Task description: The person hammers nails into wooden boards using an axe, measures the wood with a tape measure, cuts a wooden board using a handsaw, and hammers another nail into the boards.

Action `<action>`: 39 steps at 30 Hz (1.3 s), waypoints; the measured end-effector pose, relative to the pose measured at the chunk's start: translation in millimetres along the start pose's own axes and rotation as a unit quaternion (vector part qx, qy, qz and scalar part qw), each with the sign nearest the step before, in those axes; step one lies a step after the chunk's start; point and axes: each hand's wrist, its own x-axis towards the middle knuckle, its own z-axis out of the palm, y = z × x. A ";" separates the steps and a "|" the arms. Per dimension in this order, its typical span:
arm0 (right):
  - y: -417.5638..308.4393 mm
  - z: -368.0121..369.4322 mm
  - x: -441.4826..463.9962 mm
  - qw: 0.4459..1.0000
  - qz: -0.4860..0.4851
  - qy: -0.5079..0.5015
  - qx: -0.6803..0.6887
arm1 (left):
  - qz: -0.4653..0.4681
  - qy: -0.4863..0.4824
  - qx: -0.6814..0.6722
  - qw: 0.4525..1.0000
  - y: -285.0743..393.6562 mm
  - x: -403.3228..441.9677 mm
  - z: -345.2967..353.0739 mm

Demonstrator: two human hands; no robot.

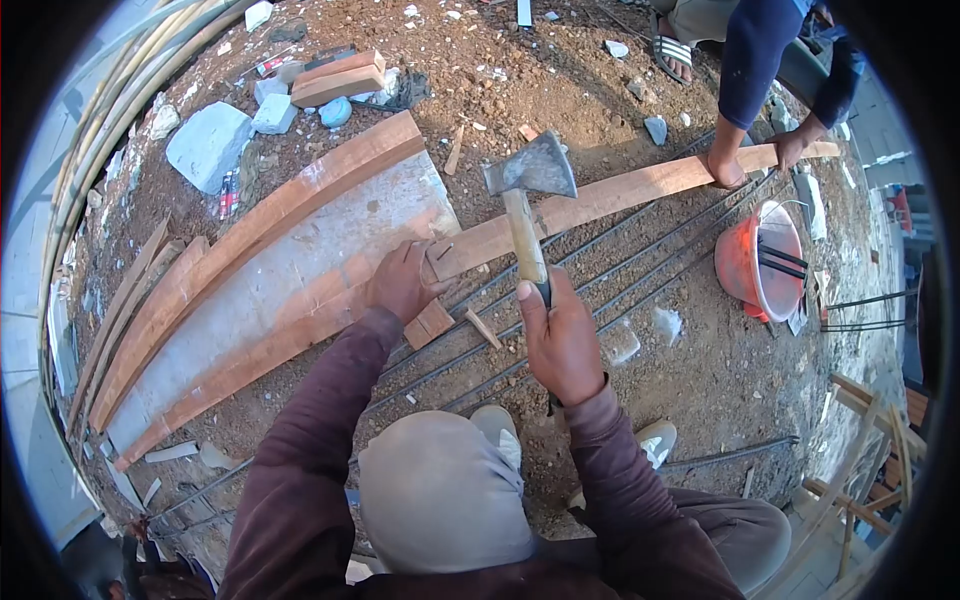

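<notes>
Gripping hatchet (524,215), right fingers (563,290); left fingers (408,257) at plank (620,200)

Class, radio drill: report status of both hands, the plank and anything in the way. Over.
Right hand grips hatchet. Left hand at one end of plank. Co-worker's hands toward far end. Bucket apart from plank; no obstruction seen.
</notes>
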 end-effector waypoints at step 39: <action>34.5 26.3 -3.6 0.997 0.031 -0.054 -0.044 | 0.029 -0.013 -0.031 0.999 -7.3 5.1 -7.6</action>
